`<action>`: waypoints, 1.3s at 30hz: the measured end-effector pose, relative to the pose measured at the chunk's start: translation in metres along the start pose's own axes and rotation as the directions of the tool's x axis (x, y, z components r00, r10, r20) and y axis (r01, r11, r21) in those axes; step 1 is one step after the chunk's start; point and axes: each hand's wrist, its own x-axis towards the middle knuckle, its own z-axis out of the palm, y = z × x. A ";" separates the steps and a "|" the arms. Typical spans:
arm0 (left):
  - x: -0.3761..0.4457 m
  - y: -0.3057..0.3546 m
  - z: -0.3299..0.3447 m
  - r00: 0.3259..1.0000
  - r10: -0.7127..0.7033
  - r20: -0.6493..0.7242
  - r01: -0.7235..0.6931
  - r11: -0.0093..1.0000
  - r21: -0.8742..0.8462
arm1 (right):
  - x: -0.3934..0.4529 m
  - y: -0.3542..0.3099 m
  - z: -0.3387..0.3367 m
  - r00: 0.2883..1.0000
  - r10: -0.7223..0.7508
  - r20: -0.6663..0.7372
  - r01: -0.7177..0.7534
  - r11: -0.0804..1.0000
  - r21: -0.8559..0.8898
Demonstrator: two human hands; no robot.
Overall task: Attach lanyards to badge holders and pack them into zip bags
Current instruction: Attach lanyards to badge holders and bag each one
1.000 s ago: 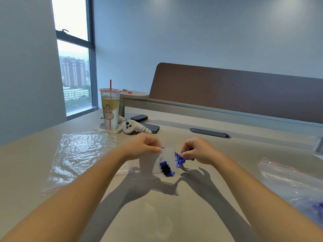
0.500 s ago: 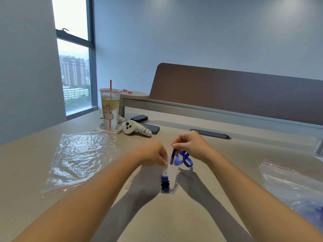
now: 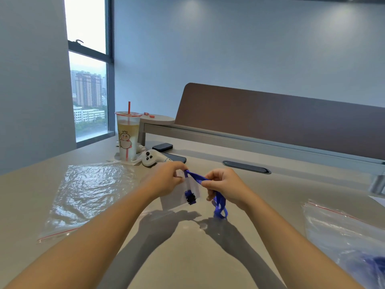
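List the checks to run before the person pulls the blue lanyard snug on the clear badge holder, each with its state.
1. Left hand pinches the clear plastic badge holder at its top: ok.
2. Right hand grips the blue fabric lanyard: ok.
3. Lanyard threaded through the holder's slot: cannot tell, fingers cover it.
4. Lanyard's black clip free of the strap: ok.
5. Loose loop hangs untangled: cannot tell.
6. Clear red-lined zip bag lies within reach: ok.
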 end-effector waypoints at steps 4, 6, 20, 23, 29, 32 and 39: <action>0.000 -0.006 -0.009 0.991 -0.072 -0.111 0.059 0.991 -0.118 | -0.004 -0.002 -0.003 0.999 -0.004 -0.035 0.006 0.999 0.035; 0.000 -0.007 -0.011 0.984 -0.087 -0.156 0.061 0.985 -0.159 | -0.004 -0.002 -0.003 0.999 -0.005 -0.049 0.007 0.999 0.045; -0.009 -0.005 -0.025 0.967 -0.120 -0.227 0.013 0.906 -0.424 | -0.003 0.007 0.005 0.993 0.101 0.063 -0.098 0.995 -0.035; -0.012 -0.005 -0.027 0.982 -0.053 -0.183 -0.033 0.900 -0.435 | 0.000 0.008 0.006 0.986 0.122 0.112 -0.113 0.990 -0.084; -0.014 -0.008 -0.027 0.996 0.084 0.018 -0.070 0.912 -0.404 | 0.009 0.012 0.006 0.988 0.129 0.084 -0.104 0.963 -0.248; -0.015 -0.005 -0.023 0.981 0.126 0.144 -0.069 0.935 -0.347 | 0.015 0.009 0.004 0.993 0.111 0.052 -0.095 0.965 -0.245; -0.012 0.002 -0.014 0.930 0.202 0.306 -0.153 0.972 -0.176 | 0.017 0.004 -0.005 0.998 0.067 -0.007 -0.067 0.992 -0.109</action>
